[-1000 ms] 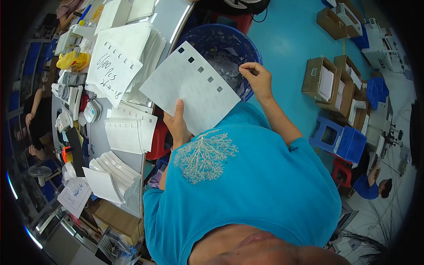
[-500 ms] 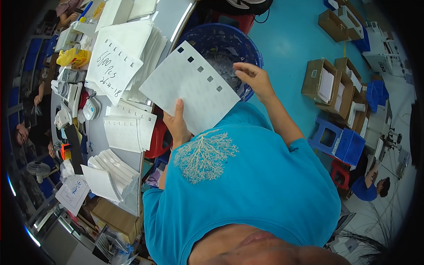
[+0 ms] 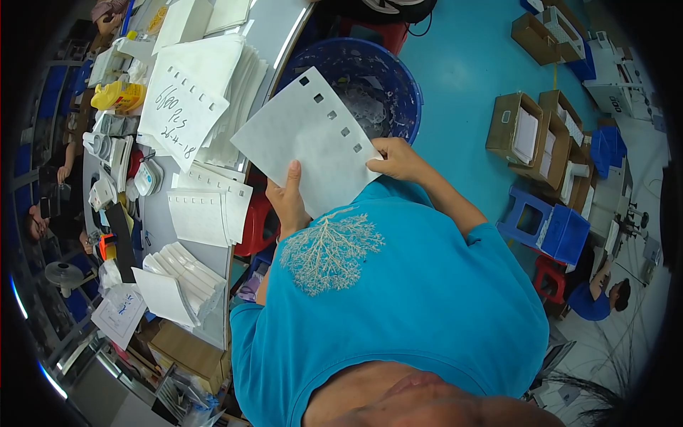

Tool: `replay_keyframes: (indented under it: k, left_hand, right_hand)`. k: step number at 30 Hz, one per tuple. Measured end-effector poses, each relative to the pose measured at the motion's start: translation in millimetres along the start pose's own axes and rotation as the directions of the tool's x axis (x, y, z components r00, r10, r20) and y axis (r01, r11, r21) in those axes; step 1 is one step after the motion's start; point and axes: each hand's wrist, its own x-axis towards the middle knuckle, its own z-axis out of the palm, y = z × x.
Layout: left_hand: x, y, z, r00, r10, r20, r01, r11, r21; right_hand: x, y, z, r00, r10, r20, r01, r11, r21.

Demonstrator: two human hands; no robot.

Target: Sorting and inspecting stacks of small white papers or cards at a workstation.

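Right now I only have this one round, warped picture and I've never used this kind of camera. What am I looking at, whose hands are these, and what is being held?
There is no machine here: a person works with bare hands. The single view comes from a wide fisheye camera on that person's head, looking down, so straight edges bend near the rim. The blue shirt filling the lower middle is the wearer's own.

The left hand and right hand together hold one white sheet with a row of small square holes along one edge. Beneath it stands a blue basket on the teal floor.

To the left, a grey table carries stacks of similar white sheets. Cardboard boxes sit on the floor to the right.
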Motion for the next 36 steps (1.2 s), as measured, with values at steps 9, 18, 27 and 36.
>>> replay_keyframes:
  k: [9,18,27,36]
  left_hand:
    - [3.8,-7.5,-13.0,0.999,-0.047,-0.012,0.046,0.996,-0.079]
    - [-9.8,-15.1,-29.0,0.987,0.030,-0.155,-0.054,0.987,-0.154]
    - [-34.7,61.7,-127.9,0.588,0.516,-0.623,-0.575,0.808,0.127]
    - [12.0,49.9,-296.2,0.715,0.350,-0.605,-0.292,0.936,0.197]
  right_hand:
    - [-13.1,11.0,-31.2,0.951,0.044,0.307,-0.205,0.831,0.517]
    - [3.8,3.9,0.0,0.982,-0.036,0.184,-0.073,0.829,0.555]
    - [55.0,-26.6,-9.9,0.753,-0.441,-0.488,0.334,0.895,-0.295]
    - [110.4,-22.5,5.6,0.761,-0.433,-0.482,0.415,0.897,-0.150]
